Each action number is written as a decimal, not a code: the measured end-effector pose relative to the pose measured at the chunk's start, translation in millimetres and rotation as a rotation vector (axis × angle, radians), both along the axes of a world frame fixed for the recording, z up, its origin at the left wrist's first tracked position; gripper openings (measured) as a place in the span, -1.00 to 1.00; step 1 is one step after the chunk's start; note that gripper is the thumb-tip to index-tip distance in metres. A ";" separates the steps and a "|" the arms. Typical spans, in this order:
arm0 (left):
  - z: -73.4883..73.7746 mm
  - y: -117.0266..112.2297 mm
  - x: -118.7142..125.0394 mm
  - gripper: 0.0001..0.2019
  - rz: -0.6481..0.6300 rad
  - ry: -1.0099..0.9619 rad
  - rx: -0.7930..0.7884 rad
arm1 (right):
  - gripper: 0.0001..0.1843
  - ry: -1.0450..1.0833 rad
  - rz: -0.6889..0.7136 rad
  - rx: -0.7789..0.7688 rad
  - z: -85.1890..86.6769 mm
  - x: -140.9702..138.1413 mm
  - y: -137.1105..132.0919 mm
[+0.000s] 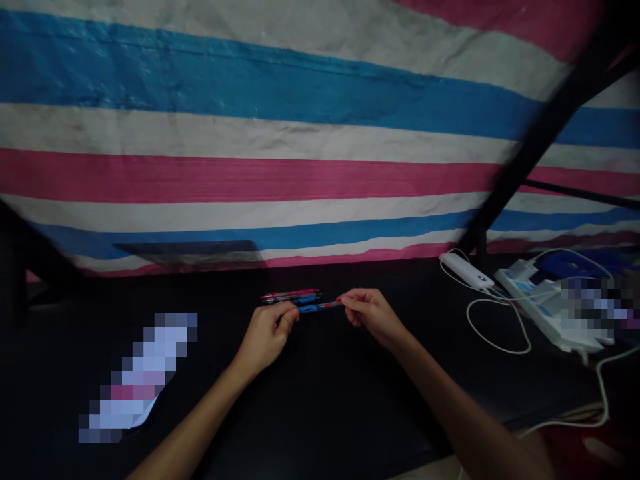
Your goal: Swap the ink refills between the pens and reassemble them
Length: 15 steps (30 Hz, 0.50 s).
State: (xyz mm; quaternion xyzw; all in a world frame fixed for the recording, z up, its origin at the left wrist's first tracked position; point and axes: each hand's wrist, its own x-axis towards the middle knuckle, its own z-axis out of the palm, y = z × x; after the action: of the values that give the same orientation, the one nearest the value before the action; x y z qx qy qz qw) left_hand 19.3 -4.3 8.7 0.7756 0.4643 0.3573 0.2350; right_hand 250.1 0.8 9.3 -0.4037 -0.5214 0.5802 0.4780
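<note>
Between my two hands a pen (pixel 320 307) with a blue end and a reddish end is held level above the black table (pixel 310 413). My left hand (pixel 267 333) pinches its blue end. At the reddish end, the fingertips of my right hand (pixel 373 312) are closed on it. Just behind my left hand lie a red pen (pixel 290 294) and a blue pen (pixel 307 299), side by side; my left hand partly hides the blue one.
On the left lies a blurred-out pale flat item (pixel 145 380). A white power strip (pixel 550 307), a white power bank (pixel 466 271) and loose white cables (pixel 523 350) occupy the right side. Behind the table hangs a striped sheet (pixel 300 180), with a slanting black post (pixel 530 147) in front.
</note>
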 end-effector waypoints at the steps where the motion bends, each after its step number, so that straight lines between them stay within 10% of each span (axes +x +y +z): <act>1: 0.6 -0.7 1.5 -0.69 -0.010 0.002 0.003 | -0.76 0.052 -0.018 -0.016 -0.2 -1.2 0.1; 9: -0.9 -13.2 20.4 -0.78 -0.260 0.053 -0.025 | -0.74 0.459 -0.260 -0.107 6.6 -9.3 1.6; 15: -7.2 -8.6 15.8 -0.80 -0.224 0.104 0.014 | -0.75 0.545 -0.158 -0.195 15.7 14.2 9.0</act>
State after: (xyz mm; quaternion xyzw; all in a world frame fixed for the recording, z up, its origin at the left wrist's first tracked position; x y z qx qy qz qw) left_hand 35.0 -12.9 1.4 0.8416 0.3840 0.2913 0.2437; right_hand 264.4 9.8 25.0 -0.3164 -0.2827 0.6757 0.6028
